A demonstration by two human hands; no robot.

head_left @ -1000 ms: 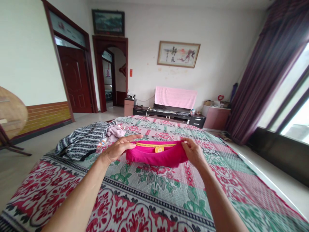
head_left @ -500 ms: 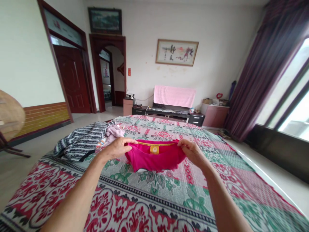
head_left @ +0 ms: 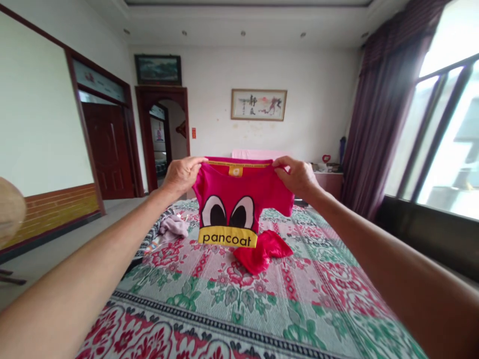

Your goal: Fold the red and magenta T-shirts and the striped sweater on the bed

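Observation:
A small pink T-shirt [head_left: 239, 192] hangs from my two hands above the bed. Its front carries two big cartoon eyes and a yellow band reading "pancoat"; an orange label shows inside the neck. My left hand [head_left: 183, 174] pinches one shoulder beside the collar, fingers closed. At the opposite shoulder, my right hand [head_left: 297, 174] grips the cloth in the same way. Behind and below the shirt's hem, a crumpled red garment [head_left: 267, 254] rests on the patterned bedspread [head_left: 239, 314]; part of it is hidden by the shirt.
To the left on the bed lie a lilac garment [head_left: 174, 227] and a black-and-white striped garment [head_left: 151, 237], partly behind my left arm. Past the bed's far side are a pink cloth cover [head_left: 258, 153] and a cabinet [head_left: 329, 184]. Purple curtains [head_left: 368, 114] hang at the right.
Both hands have risen with the T-shirt, which has dropped open to show its printed front. The red garment on the bed has come into view. My view has tilted upward.

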